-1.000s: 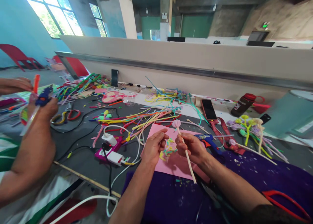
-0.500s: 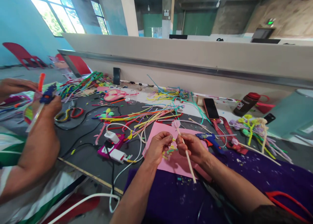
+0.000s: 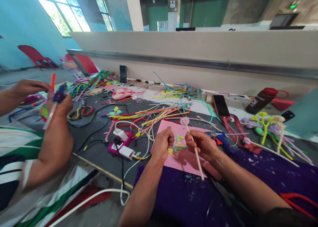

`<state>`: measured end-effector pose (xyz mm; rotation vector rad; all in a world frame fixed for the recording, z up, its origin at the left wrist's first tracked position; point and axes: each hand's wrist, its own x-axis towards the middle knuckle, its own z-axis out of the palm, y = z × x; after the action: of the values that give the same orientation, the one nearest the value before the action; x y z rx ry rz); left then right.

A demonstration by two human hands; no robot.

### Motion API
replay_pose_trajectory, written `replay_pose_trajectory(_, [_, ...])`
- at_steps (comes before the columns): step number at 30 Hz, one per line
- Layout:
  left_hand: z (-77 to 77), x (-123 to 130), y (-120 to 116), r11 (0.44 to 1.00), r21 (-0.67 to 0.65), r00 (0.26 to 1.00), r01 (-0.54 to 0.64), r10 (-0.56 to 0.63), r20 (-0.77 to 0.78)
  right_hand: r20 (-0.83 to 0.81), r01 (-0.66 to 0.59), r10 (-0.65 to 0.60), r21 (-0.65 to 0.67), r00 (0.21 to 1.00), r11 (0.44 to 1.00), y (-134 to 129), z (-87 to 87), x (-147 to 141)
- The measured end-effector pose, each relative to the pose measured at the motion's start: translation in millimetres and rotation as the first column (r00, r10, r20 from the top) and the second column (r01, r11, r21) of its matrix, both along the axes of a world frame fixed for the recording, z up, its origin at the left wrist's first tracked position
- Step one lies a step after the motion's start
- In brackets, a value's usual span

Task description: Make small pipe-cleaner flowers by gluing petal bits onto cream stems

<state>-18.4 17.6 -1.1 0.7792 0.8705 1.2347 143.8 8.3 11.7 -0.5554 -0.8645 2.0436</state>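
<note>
My right hand [image 3: 202, 145] pinches the cream stem of a pipe-cleaner flower [image 3: 184, 121]. Its small pale-pink head points up and away, and the stem's lower end slants down past my fingers. To its left, my left hand [image 3: 162, 142] is closed with thumb and fingers together; whatever is in it, if anything, is hidden. Both hands are over a pink sheet [image 3: 184, 164], where small yellow and green cut bits [image 3: 179, 143] lie between them. Just beyond my right hand rests a blue glue gun [image 3: 221, 141].
At the left, a co-worker's hands hold another blue glue gun [image 3: 59, 94]. A power strip [image 3: 126, 140] with white plugs and cables lies left of the sheet. Loose pipe cleaners [image 3: 159, 116] spread behind it. A phone [image 3: 221, 106], dark bottle [image 3: 260, 101] and red-handled scissors [image 3: 298, 200] are rightward.
My left hand has drawn away from the flower, widening the gap between my hands and uncovering more cut bits. The whole view has shifted slightly, so things appear farther right.
</note>
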Motion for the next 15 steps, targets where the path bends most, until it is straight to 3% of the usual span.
replay_pose_trajectory(4, [2.1,4,-3,1.000,-0.001,0.994,0.019,-0.019,-0.106,0.006,0.058,-0.058,0.031,0.998,0.998,3,12.4,12])
replay_pose_trajectory(9, [13.9,6,-15,0.975,0.099,0.968,0.198,-0.179,-0.175,0.049,0.165,-0.173,0.139,0.984,0.976,6,32.4,27])
replay_pose_trajectory(12, [21.6,3,-27,0.867,0.098,0.860,0.489,-0.460,-0.222,0.053,0.210,-0.223,0.184,0.973,0.960,7,40.6,34])
replay_pose_trajectory(15, [24.8,2,-35,0.679,-0.026,0.634,0.733,-0.697,-0.334,0.058,0.237,-0.255,0.226,0.965,0.945,8,44.3,38])
